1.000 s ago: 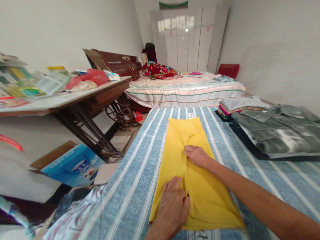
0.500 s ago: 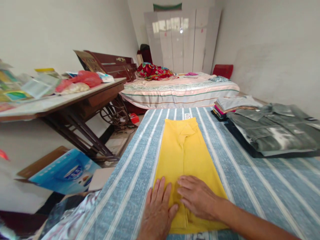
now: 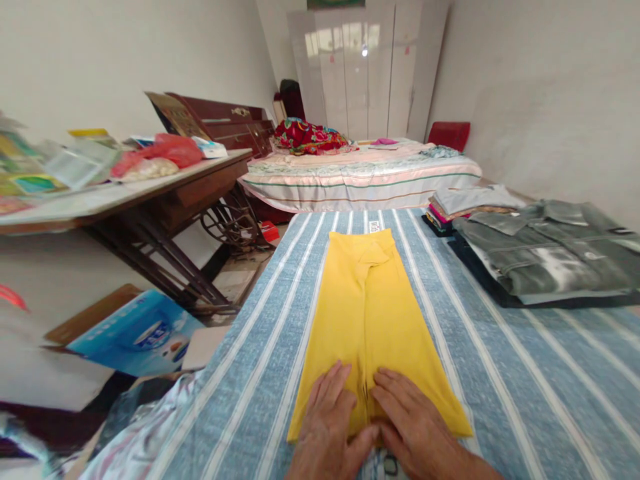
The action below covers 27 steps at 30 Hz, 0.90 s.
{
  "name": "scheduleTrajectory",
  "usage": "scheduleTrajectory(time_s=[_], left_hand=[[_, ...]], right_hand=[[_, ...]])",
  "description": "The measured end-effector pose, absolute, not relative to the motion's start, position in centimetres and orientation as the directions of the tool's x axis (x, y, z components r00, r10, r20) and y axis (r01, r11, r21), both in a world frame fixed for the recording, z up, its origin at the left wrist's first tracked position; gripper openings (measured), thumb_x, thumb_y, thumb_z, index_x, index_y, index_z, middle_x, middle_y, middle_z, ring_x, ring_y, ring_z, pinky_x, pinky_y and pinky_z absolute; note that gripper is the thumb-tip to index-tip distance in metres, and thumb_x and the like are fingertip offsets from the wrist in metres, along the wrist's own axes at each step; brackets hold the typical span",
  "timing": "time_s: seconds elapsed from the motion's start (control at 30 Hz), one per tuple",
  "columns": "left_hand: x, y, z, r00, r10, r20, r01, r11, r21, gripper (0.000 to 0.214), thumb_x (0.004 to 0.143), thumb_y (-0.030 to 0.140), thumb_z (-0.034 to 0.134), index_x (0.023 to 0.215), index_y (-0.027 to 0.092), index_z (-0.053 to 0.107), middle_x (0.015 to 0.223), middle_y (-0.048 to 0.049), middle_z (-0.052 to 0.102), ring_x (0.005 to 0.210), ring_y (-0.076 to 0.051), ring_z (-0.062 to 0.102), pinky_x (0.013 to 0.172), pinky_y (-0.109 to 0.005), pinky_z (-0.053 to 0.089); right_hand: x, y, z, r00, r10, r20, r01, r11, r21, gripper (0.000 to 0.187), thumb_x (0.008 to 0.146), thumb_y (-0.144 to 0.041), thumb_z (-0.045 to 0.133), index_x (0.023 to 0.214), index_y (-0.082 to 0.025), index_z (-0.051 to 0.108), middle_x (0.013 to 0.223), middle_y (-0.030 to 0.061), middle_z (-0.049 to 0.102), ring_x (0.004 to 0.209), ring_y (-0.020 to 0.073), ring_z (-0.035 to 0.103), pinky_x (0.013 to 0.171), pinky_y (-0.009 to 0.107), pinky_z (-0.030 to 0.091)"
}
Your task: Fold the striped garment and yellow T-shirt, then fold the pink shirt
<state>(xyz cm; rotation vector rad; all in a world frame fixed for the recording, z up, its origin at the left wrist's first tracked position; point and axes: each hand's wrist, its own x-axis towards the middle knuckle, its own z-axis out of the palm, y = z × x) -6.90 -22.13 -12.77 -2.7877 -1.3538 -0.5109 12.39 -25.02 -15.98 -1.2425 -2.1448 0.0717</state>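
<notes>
A folded yellow garment (image 3: 345, 293) lies flat and lengthwise on the blue striped sheet, its two sides meeting along a middle seam. A small folded flap shows at its far end. My left hand (image 3: 325, 420) rests on the near left part, fingers stretched over the cloth and thumb pointing inward. On the near right part lies my right hand (image 3: 415, 420), fingers extended across the fabric. The two thumbs almost meet at the garment's near edge. Neither hand has lifted the cloth.
At right, a stack of folded clothes with a grey-green denim jacket (image 3: 555, 253) on top sits beside a smaller clothes pile (image 3: 470, 200). A sewing-machine table (image 3: 200, 177) holding bags and boxes stands left. Below it is a blue carton (image 3: 145, 333). Another bed (image 3: 360, 180) lies beyond.
My right hand has moved from the middle seam toward the near right edge. My left hand has turned inward, bringing the thumbs together. The garment's near end now lies spread wider.
</notes>
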Motion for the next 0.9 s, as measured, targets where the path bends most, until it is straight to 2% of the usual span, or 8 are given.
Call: scheduleTrajectory(time_s=[0.13, 0.23, 0.3, 0.43, 0.53, 0.6, 0.7, 0.9], left_hand=[[-5.7, -22.3, -12.3, 0.532, 0.822, 0.205, 0.793, -0.568, 0.221, 0.016, 0.069, 0.026, 0.064, 0.081, 0.018, 0.059, 0.132, -0.0161, 0.051, 0.124, -0.032, 0.045, 0.098, -0.05, 0.045], [-5.1, -22.1, -11.7, 0.483, 0.864, 0.142, 0.814, -0.503, 0.291, 0.005, 0.069, 0.016, 0.058, 0.074, 0.018, 0.059, 0.133, -0.0145, 0.051, 0.125, -0.03, 0.044, 0.101, -0.048, 0.041], [-4.8, -22.1, -11.3, 0.442, 0.89, 0.109, 0.818, -0.45, 0.358, 0.009, 0.07, 0.011, 0.052, 0.071, 0.018, 0.059, 0.132, -0.0134, 0.052, 0.126, -0.027, 0.044, 0.104, -0.046, 0.039], [-4.9, -21.5, -10.3, 0.338, 0.941, 0.016, 0.777, -0.289, 0.56, 0.019, 0.068, 0.006, 0.047, 0.061, 0.019, 0.058, 0.129, -0.0093, 0.055, 0.125, -0.023, 0.045, 0.106, -0.042, 0.036], [-5.6, -20.6, -8.8, 0.274, 0.958, -0.09, 0.644, -0.113, 0.756, 0.018, 0.068, 0.01, 0.047, 0.057, 0.02, 0.057, 0.128, -0.0065, 0.057, 0.12, -0.023, 0.05, 0.104, -0.041, 0.038], [-6.1, -20.1, -7.8, 0.262, 0.955, -0.136, 0.547, -0.031, 0.837, 0.017, 0.07, 0.014, 0.047, 0.058, 0.02, 0.058, 0.127, -0.0062, 0.057, 0.116, -0.023, 0.054, 0.102, -0.042, 0.039], [-6.1, -20.2, -7.4, 0.313, 0.941, -0.127, 0.561, -0.076, 0.824, 0.015, 0.07, 0.015, 0.049, 0.059, 0.02, 0.058, 0.129, -0.006, 0.056, 0.119, -0.023, 0.051, 0.105, -0.043, 0.035], [-4.7, -22.1, -9.9, 0.529, 0.846, 0.063, 0.663, -0.458, 0.592, 0.019, 0.076, 0.01, 0.047, 0.065, 0.02, 0.06, 0.125, -0.0053, 0.059, 0.123, -0.021, 0.047, 0.109, -0.046, 0.029]], right_hand=[[12.5, -25.0, -15.3, -0.331, 0.786, 0.522, 0.765, 0.547, -0.339, 0.032, 0.079, -0.008, 0.046, 0.108, -0.014, 0.057, 0.119, 0.0127, 0.061, 0.116, 0.0237, 0.053, 0.098, 0.04, 0.047], [12.6, -25.1, -15.2, -0.338, 0.792, 0.508, 0.767, 0.545, -0.339, 0.027, 0.08, -0.01, 0.047, 0.104, -0.014, 0.059, 0.119, 0.013, 0.061, 0.117, 0.0236, 0.052, 0.098, 0.039, 0.047], [12.7, -25.2, -15.3, -0.343, 0.802, 0.49, 0.772, 0.538, -0.339, 0.028, 0.08, -0.012, 0.048, 0.106, -0.014, 0.059, 0.121, 0.0137, 0.06, 0.118, 0.0242, 0.051, 0.099, 0.04, 0.046], [12.7, -25.5, -15.1, -0.362, 0.814, 0.453, 0.779, 0.532, -0.332, 0.036, 0.079, -0.017, 0.054, 0.116, -0.013, 0.057, 0.126, 0.0147, 0.056, 0.121, 0.0264, 0.048, 0.1, 0.044, 0.044], [12.7, -25.6, -14.7, -0.369, 0.834, 0.41, 0.783, 0.517, -0.345, 0.037, 0.079, -0.019, 0.057, 0.116, -0.015, 0.058, 0.13, 0.0136, 0.053, 0.123, 0.0267, 0.046, 0.102, 0.044, 0.042], [12.5, -25.6, -14.5, -0.37, 0.84, 0.396, 0.786, 0.51, -0.348, 0.034, 0.079, -0.021, 0.058, 0.113, -0.016, 0.06, 0.13, 0.0135, 0.053, 0.124, 0.027, 0.045, 0.103, 0.044, 0.04], [12.4, -25.6, -14.4, -0.367, 0.839, 0.402, 0.787, 0.51, -0.346, 0.033, 0.079, -0.022, 0.058, 0.111, -0.016, 0.061, 0.129, 0.0133, 0.054, 0.124, 0.0276, 0.045, 0.103, 0.044, 0.04], [12.3, -25.6, -14.6, -0.368, 0.815, 0.447, 0.778, 0.534, -0.332, 0.028, 0.079, -0.021, 0.059, 0.107, -0.018, 0.064, 0.126, 0.0113, 0.057, 0.119, 0.0267, 0.049, 0.101, 0.043, 0.043]])
